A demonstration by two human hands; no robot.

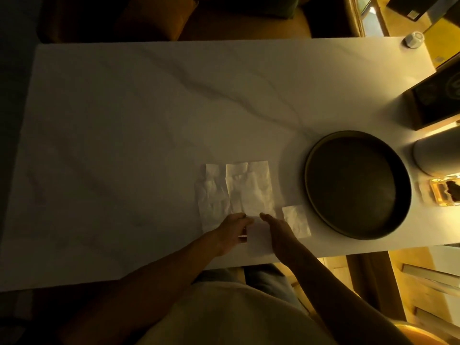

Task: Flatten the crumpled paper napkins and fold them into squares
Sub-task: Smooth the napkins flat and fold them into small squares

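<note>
A long white paper napkin (251, 190) lies flattened on the marble table (124, 120), running away from me, still creased. A second flattened napkin (211, 197) lies under its left edge. A small folded square napkin (296, 220) sits to the right of them. My left hand (232, 232) rests on the near left part of the long napkin, fingertips pinching its edge. My right hand (280, 232) lies flat on the near right part, fingers pointing away. Between the hands the napkin's near end (258, 240) shows.
A large dark round tray (358, 185) sits just right of the napkins. Further right stand a white cylinder (435, 155), a dark box (438, 103) and an amber ashtray (445, 192). A small white cap (413, 39) is at the far right corner.
</note>
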